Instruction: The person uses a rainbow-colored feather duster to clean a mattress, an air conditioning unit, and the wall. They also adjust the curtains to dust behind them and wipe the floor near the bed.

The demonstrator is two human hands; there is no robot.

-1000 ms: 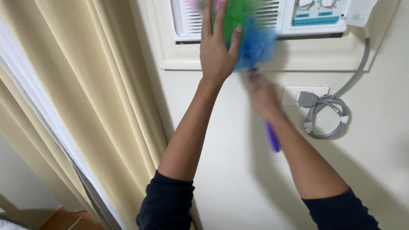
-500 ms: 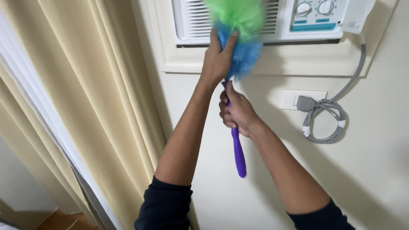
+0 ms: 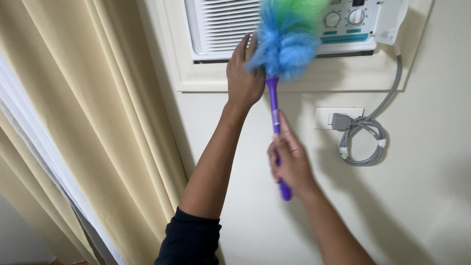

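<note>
Duster (image 3: 287, 41) with its blue and green fluff sits up against the lower front of the white window air conditioner (image 3: 221, 24), its head covering the stretch between the louvred grille and the panel with the two round knobs (image 3: 343, 18). My right hand (image 3: 290, 162) is closed around the purple handle (image 3: 275, 122) low down, near its ribbed end, with the shaft running nearly straight up from my grip to the fluff. My left hand (image 3: 244, 73) is open, fingers together and flat against the unit's lower edge and the cream frame (image 3: 343, 78) around it, just beside the duster head and touching its fluff on the left side. By my reckoning I am in the middle of dusting the face of the unit, with the grille to the left of the fluff and the knob panel to the right both within reach of a short sweep. The next stroke, as I judge it, calls for a light sideways pass that keeps the fluff on the slats and clear of the knobs, so none gets turned, and my left hand would need to give way if I sweep towards it. Off to the right a grey cable (image 3: 365, 142) hangs coiled at the wall socket (image 3: 324, 118), well below the fluff, and the cream curtain (image 3: 93, 122) hangs at my left.
</note>
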